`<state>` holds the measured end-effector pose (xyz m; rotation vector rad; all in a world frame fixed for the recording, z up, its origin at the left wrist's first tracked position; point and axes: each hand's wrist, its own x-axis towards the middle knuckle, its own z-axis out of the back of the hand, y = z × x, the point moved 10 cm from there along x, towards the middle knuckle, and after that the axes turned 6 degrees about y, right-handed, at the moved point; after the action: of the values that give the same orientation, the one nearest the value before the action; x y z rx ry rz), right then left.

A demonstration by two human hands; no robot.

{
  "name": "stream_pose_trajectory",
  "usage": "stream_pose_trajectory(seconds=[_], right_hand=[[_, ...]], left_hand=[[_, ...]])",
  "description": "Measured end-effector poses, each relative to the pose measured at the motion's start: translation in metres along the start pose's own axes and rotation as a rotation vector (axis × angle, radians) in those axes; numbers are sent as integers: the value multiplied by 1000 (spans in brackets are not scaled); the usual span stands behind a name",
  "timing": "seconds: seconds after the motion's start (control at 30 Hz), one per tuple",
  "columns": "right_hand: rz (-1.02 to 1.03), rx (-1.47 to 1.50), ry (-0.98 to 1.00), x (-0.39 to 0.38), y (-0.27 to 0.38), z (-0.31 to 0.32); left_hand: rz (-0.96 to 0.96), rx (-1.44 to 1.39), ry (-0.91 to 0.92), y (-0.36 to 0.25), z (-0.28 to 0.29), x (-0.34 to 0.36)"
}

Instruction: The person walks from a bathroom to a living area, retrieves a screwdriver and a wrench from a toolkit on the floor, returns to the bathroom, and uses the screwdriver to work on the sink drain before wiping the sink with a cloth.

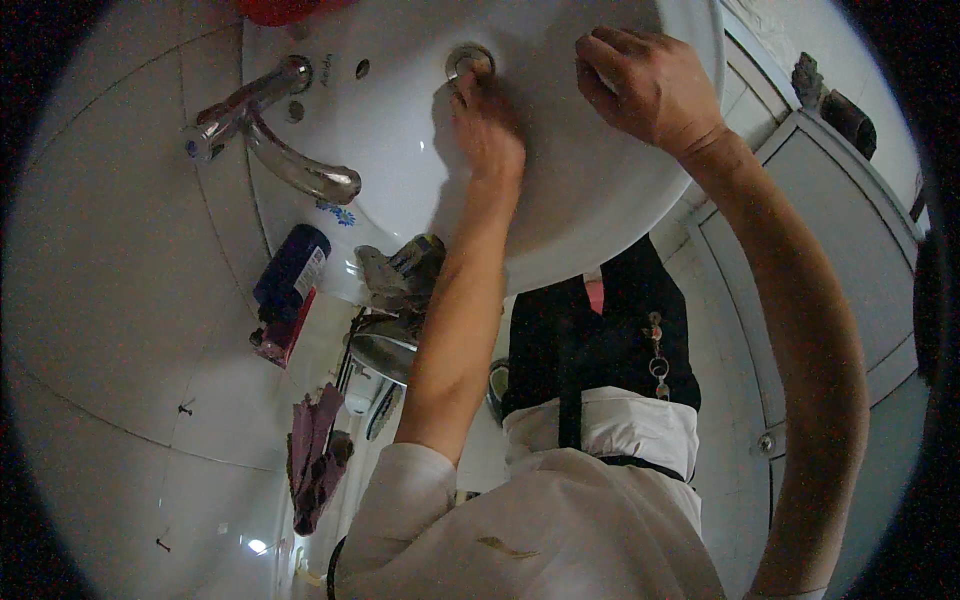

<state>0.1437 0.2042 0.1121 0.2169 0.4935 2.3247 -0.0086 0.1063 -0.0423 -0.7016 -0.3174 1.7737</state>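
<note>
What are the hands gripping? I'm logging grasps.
Nothing is clearly held: the left hand fingertips press the round metal drain of the white ceramic basin; the right hand is curled, contents unseen.

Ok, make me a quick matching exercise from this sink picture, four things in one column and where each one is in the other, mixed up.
Things:
1. left hand
2. right hand
3. chrome tap
4. dark blue bottle

Places:
a. on the wall tiles, spout over the basin edge
b. fingers at the metal drain
c. knuckles resting in the white basin
d. beside the basin, below the tap

Pairs: 1-b, 2-c, 3-a, 4-d
</note>
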Motion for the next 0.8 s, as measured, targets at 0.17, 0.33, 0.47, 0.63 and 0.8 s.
stream_pose_trajectory(seconds=[0.17, 0.33, 0.47, 0.63, 0.8], right_hand=[[8, 12, 3, 0, 0, -1], [1, 57, 4, -1, -2, 4], [9, 36, -3, 0, 0, 1], [-27, 3, -15, -7, -13, -8], [-16, 21, -8, -6, -12, -11]], left_hand=[[44, 232, 34, 7, -10, -15], [90, -125, -19, -8, 6, -6], [292, -191, 3, 2, 13, -5], [136, -37, 35, -3, -1, 3], [169, -88, -81, 7, 4, -13]])
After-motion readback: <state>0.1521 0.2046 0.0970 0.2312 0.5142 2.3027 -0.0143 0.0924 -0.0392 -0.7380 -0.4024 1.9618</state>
